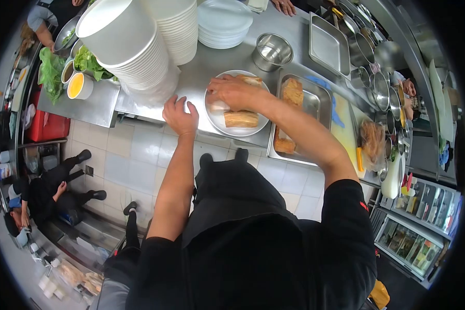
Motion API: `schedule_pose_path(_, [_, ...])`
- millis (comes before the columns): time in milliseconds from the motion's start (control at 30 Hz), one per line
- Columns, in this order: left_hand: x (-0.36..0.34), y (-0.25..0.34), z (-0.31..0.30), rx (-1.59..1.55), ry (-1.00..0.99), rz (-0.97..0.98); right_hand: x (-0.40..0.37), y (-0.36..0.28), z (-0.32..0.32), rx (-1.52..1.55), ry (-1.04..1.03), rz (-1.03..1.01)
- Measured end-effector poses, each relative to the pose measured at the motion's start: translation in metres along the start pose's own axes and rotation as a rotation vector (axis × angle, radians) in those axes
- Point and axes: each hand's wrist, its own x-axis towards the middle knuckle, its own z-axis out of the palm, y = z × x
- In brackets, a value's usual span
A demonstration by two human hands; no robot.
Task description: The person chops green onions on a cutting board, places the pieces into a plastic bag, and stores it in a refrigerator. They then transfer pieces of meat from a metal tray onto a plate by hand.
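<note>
On the counter in front of me is a round white plate (235,130) with a golden-brown toasted bread piece (241,120) on its near side. A second browned piece (249,80) lies at the far side. My right hand (233,93) reaches over the plate, fingers curled down at its left part; a pale patch shows beneath them, and what they hold is hidden. Just left of the plate, my left hand (181,118) is open, thumb apart from the fingers, beside the wrapped base of a stack of white tubs (139,67).
Right of the plate, a steel tray (323,111) holds browned bread pieces (293,92). Beyond it are a cutting board (346,132) and a yellow-handled tool (359,159). A steel pot (272,51) and stacked plates (225,23) stand behind. Other people are at the left and far side.
</note>
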Motion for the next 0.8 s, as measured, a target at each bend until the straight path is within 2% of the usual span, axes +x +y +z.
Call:
schedule_pose_path(67, [0.001, 0.000, 0.001, 0.002, 0.017, 0.001, 0.003, -0.002, 0.005, 0.110, -0.146, 0.150])
schedule_pose_path(100, [0.000, 0.000, 0.001, 0.001, 0.031, 0.011, 0.004, -0.002, 0.006, 0.116, -0.148, 0.154])
schedule_pose_path(200, [0.000, -0.002, 0.002, 0.006, 0.023, 0.039, -0.003, -0.003, 0.009, 0.175, -0.052, 0.227])
schedule_pose_path(267, [0.001, -0.004, 0.002, 0.009, 0.005, 0.054, -0.010, -0.012, 0.016, 0.151, 0.134, 0.390])
schedule_pose_path(333, [-0.001, -0.006, 0.005, -0.003, 0.002, 0.064, -0.010, -0.032, 0.032, -0.157, 0.220, 0.412])
schedule_pose_path(433, [-0.002, 0.002, 0.001, 0.038, -0.002, 0.049, 0.007, -0.029, 0.066, -0.275, 0.325, 0.552])
schedule_pose_path(567, [-0.005, -0.001, 0.005, 0.088, -0.026, 0.042, -0.003, -0.032, 0.041, -0.075, 0.377, 0.565])
schedule_pose_path(633, [-0.002, 0.001, 0.007, 0.075, -0.009, 0.064, -0.013, -0.041, 0.023, 0.121, 0.657, 0.525])
schedule_pose_path(667, [-0.004, 0.000, 0.004, 0.074, 0.008, 0.078, -0.021, -0.048, 0.011, 0.132, 0.651, 0.534])
schedule_pose_path(733, [-0.003, 0.002, 0.005, 0.082, 0.009, 0.077, -0.049, -0.055, -0.024, 0.238, 0.865, 0.585])
schedule_pose_path(800, [-0.004, 0.003, 0.002, 0.070, 0.001, 0.060, -0.095, -0.057, -0.047, 0.254, 0.817, 0.858])
